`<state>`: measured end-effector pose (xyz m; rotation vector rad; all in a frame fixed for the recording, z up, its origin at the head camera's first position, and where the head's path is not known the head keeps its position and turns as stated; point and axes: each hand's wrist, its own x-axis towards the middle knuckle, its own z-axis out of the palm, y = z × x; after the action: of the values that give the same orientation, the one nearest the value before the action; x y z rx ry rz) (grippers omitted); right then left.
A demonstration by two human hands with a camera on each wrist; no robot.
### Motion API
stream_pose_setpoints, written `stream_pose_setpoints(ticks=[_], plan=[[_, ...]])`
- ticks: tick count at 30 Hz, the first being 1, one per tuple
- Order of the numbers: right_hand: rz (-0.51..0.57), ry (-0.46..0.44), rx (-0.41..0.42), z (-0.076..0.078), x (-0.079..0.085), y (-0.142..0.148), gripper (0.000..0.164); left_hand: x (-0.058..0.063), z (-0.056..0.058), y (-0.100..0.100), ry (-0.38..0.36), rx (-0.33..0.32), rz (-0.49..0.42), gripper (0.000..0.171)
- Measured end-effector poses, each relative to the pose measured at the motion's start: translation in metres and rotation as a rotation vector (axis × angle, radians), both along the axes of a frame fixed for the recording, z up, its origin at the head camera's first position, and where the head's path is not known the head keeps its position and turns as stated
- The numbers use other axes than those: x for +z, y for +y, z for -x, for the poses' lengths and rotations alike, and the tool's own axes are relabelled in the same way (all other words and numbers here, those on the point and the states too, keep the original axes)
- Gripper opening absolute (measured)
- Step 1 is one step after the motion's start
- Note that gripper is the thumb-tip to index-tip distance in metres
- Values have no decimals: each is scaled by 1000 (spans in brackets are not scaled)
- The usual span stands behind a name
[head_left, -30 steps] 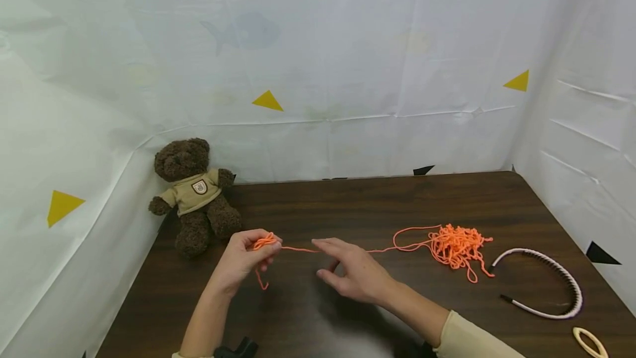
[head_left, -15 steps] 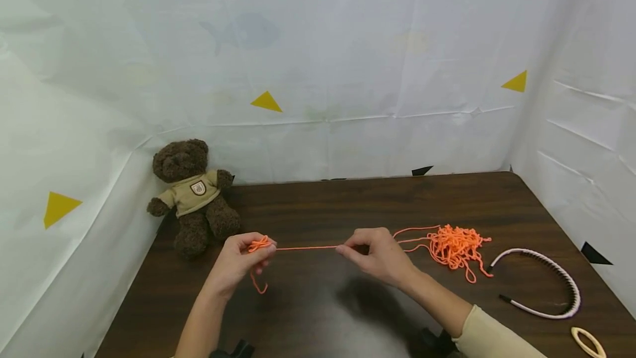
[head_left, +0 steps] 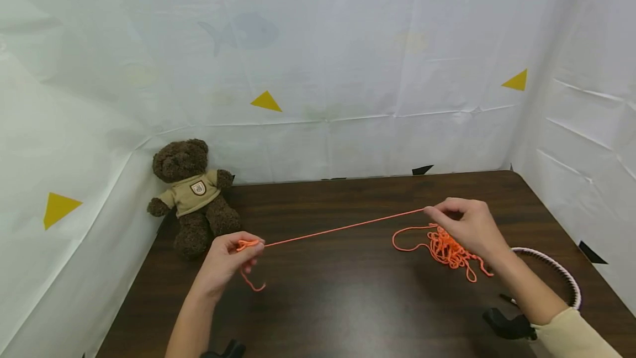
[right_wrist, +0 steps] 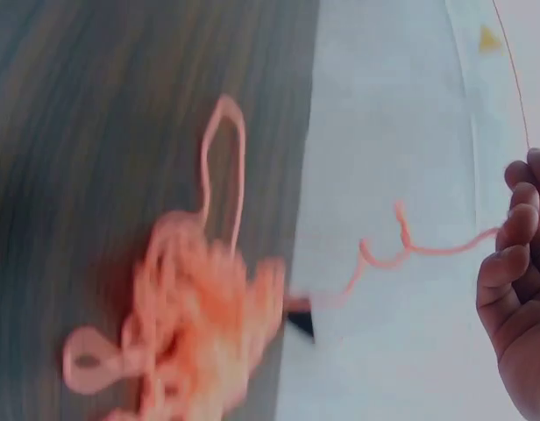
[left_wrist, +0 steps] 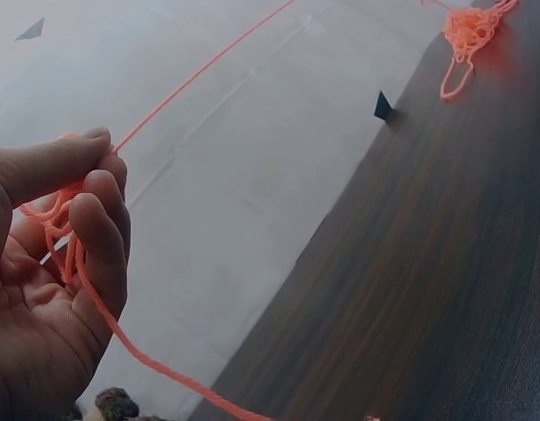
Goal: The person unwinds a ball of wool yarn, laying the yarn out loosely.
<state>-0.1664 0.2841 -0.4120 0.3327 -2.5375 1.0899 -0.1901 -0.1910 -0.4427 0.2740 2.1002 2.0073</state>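
My left hand (head_left: 226, 263) pinches a small looped bundle of orange yarn (head_left: 247, 245) between thumb and fingers. A loose tail hangs below it; in the left wrist view loops of the yarn (left_wrist: 64, 219) lie across the curled fingers. From there a straight strand (head_left: 343, 228) rises to the right, where my right hand (head_left: 469, 225) pinches it between thumb and fingertips, above the table. Below the right hand a tangled orange yarn pile (head_left: 447, 247) lies on the table, partly hidden by that hand. A kinked strand (right_wrist: 384, 259) joins pile and hand in the right wrist view.
A brown teddy bear (head_left: 194, 195) in a tan shirt sits at the table's left back corner. On the right, my forearm partly covers a white headband (head_left: 571, 275). White sheeting (head_left: 338, 70) encloses the dark wooden table (head_left: 323, 297) at the back and sides.
My right hand, open over the strand at first, has pinched it and pulled it far right and upward, lengthening the taut stretch. My left hand has shifted slightly left, keeping its bundle.
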Motion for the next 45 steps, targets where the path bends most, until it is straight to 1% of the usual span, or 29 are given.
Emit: stream_pose_setpoints(ticks=[3,6,8,13,18,22,25,28,32,35,40,42,45], plan=[[-54,-54,-89,-2,1,29,16,0,1,-2,13,2,4,16],[-124,-125,-168,-2,-2,57,28,-1,2,-5,19,3,5,17],[-178,-167,-207,-1,-7,74,35,-2,2,-7,21,6,3,17],[-310,-256,-263,0,-26,107,46,-3,2,-12,31,11,1,16],[-358,-345,-279,-2,-44,125,47,-3,2,-16,39,22,-20,12],[-382,-401,-261,0,-57,128,40,-1,0,-18,57,32,-32,7],[-399,-420,-228,5,-65,124,33,-1,1,-18,70,15,-34,7],[-414,-431,-205,8,-71,119,31,-2,1,-15,62,-9,-43,8],[-425,-438,-188,11,-77,114,30,-4,2,-12,43,-21,-48,9],[-426,-436,-184,12,-78,114,31,-4,1,-10,30,-18,-48,12],[-420,-420,-220,13,-75,114,40,-3,1,-8,22,-18,-41,13],[-410,-395,-240,13,-72,113,42,-3,1,-8,20,-20,-41,13],[-385,-326,-251,13,-66,106,38,-2,1,-7,20,-23,-38,14]])
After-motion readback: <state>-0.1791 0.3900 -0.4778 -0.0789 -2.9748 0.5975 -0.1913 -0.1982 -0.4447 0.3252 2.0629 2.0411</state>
